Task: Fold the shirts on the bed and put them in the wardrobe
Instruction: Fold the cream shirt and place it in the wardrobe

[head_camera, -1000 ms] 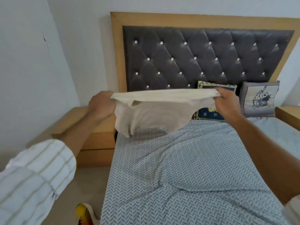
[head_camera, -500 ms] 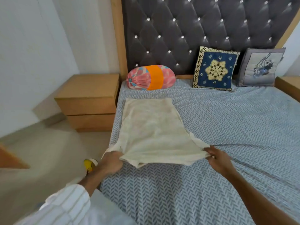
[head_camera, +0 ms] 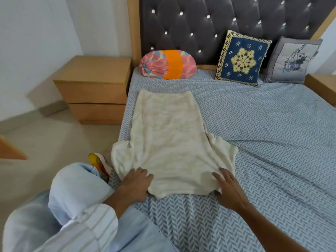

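Note:
A cream shirt [head_camera: 169, 135] lies spread flat on the bed [head_camera: 263, 135], its hem toward the headboard and its shoulders and short sleeves nearest me. My left hand [head_camera: 135, 184] rests with spread fingers on the shirt's near left shoulder. On the near right shoulder my right hand [head_camera: 228, 188] lies flat, fingers straight. Neither hand grips the cloth. One sleeve hangs over the bed's left edge.
A pink and orange bolster [head_camera: 168, 64], a blue patterned cushion [head_camera: 242, 58] and a grey cushion [head_camera: 291, 60] line the tufted headboard. A wooden nightstand [head_camera: 94, 88] stands left of the bed, another [head_camera: 321, 86] at right. My knee [head_camera: 76, 188] leans at the bed edge.
The shirt went from held up in the air to laid flat on the bed. Both hands let go of its shoulders and now lie flat on them.

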